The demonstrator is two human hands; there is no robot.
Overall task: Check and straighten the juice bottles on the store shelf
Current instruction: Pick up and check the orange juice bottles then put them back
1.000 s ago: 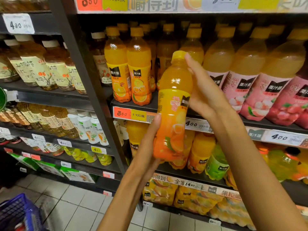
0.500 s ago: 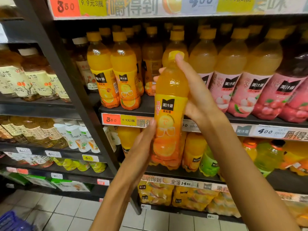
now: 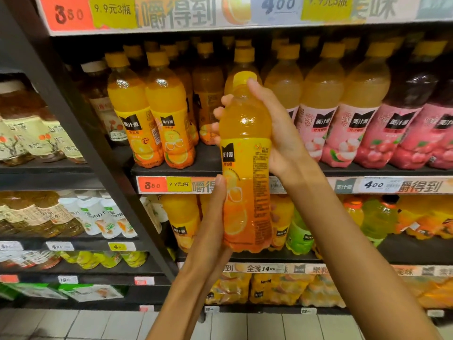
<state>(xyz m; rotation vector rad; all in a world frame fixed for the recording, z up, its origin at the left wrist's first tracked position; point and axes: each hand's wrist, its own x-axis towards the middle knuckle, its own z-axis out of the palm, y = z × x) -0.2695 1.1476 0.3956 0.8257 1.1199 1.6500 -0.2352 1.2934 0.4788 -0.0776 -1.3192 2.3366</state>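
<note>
The right hand [image 3: 274, 133] is gripping the shoulder of an orange bottle [image 3: 246, 168], and the left hand [image 3: 213, 222] is clasping its lower side, holding it upright in front of the shelf [image 3: 176, 169]. The checking step seems underway; next it needs setting back, label forward, beside the two orange bottles [image 3: 152, 123].

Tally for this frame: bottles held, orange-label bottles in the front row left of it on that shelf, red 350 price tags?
Held bottle: 1
Front-row orange-label bottles: 2
Red 350 tags: 2
Total: 5
</note>
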